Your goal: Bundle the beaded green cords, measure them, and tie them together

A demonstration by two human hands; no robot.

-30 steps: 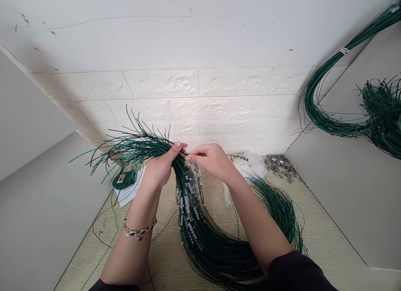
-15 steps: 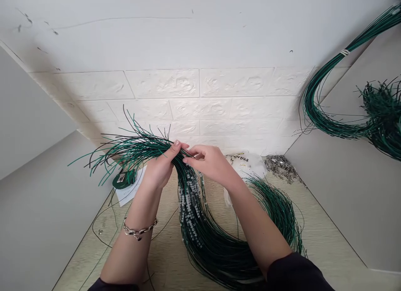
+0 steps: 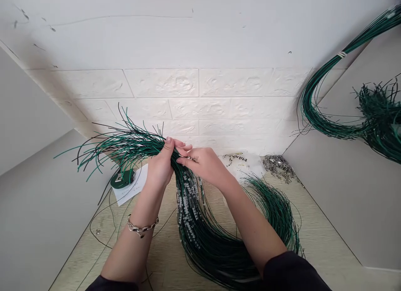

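Note:
A thick bundle of dark green strands (image 3: 216,249) curves across the table, with small whitish pieces (image 3: 188,207) along its upper part. My left hand (image 3: 161,163) is wrapped round the bundle near its top, thumb uppermost. Loose strand ends fan out to the left of it. Close beside it, my right hand (image 3: 203,163) has its thumb and fingers pressed together at the bundle's right edge; whatever they pinch is too small to tell. The bundle's other end fans out beyond my right forearm.
A green tape measure (image 3: 122,179) lies on white paper (image 3: 130,190) at the left. Clear plastic bags (image 3: 244,165) and a pile of small metallic parts (image 3: 280,167) sit by the wall. Another tied green bundle (image 3: 326,69) hangs at the upper right.
Both hands have shifted slightly left with the bundle. The fingers of my left hand now reach out further towards my right hand, and the loose ends spread further left.

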